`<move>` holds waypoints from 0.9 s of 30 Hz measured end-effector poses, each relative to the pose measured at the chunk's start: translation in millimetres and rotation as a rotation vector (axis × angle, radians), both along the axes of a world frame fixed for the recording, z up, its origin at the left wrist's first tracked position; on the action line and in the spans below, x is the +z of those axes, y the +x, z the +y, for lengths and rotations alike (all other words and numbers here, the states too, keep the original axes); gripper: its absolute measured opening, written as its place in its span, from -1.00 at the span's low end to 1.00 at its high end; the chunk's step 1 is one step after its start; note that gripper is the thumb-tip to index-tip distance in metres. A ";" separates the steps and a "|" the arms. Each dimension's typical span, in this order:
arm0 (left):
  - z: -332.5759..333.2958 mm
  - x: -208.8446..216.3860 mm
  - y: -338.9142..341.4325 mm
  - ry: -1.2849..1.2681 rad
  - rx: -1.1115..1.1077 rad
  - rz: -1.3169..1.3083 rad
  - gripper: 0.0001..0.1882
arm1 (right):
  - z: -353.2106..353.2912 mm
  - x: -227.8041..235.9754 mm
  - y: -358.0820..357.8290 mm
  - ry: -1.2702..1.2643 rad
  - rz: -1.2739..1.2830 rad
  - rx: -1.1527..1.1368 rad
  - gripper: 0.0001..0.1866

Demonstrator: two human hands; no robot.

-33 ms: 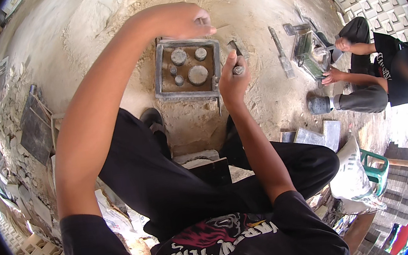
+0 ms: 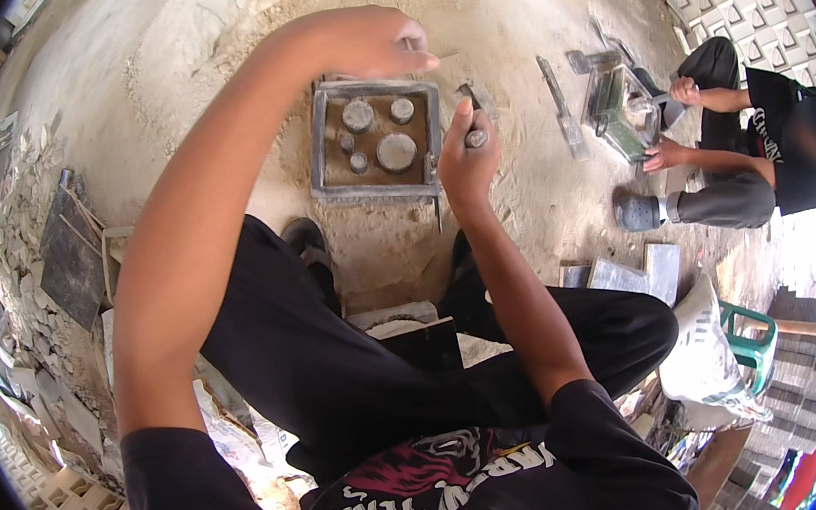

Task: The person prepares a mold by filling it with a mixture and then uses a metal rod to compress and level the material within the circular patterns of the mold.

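A square grey frame (image 2: 316, 150) filled with packed brown material lies on the ground in front of me. Several round grey discs of different sizes sit in it, the biggest one (image 2: 396, 152) near its right side. My left hand (image 2: 392, 47) is curled closed above the ground just beyond the frame's far edge; whatever its fingers hold is hidden. To the right of the frame, my right hand (image 2: 468, 162) grips an upright handle (image 2: 476, 137) with a rounded end, thumb raised. A dark narrow blade (image 2: 473, 94) shows past this hand, apparently part of the same trowel-like tool.
At the right, another person (image 2: 777, 137) works with both hands at a similar box-shaped mould (image 2: 618, 110). A long flat bar (image 2: 562, 106) lies between us. Grey flat plates (image 2: 632, 275), a white sack (image 2: 695, 348) and a green stool (image 2: 752, 342) stand nearer. Rubble (image 2: 44, 327) lies left.
Almost nothing differs. My left hand has shifted very slightly; my right hand keeps its grip on the handle.
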State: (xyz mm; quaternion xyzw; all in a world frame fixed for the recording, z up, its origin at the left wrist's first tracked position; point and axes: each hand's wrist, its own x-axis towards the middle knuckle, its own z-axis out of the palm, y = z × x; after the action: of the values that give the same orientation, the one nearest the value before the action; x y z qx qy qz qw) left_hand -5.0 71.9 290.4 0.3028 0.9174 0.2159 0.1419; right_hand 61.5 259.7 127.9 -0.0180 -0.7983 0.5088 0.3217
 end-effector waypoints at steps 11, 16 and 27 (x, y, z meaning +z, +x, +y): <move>-0.3 13.7 -32.9 -0.106 0.203 0.076 -0.40 | -0.6 21.5 -61.2 -0.153 0.092 0.007 -0.52; -1.0 8.5 -29.1 -0.161 0.183 0.063 -0.37 | -17.4 28.2 -93.2 -0.004 0.012 0.033 -0.53; 2.6 21.3 -18.0 -0.166 0.197 0.022 -0.43 | -17.4 13.9 -174.9 -0.038 0.082 0.179 -0.53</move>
State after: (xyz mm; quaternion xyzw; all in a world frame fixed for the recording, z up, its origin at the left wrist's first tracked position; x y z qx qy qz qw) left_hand -22.9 74.6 311.7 0.2007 0.9589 0.1490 0.1345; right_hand -113.4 242.4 141.9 0.0683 -0.7730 0.5511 0.3068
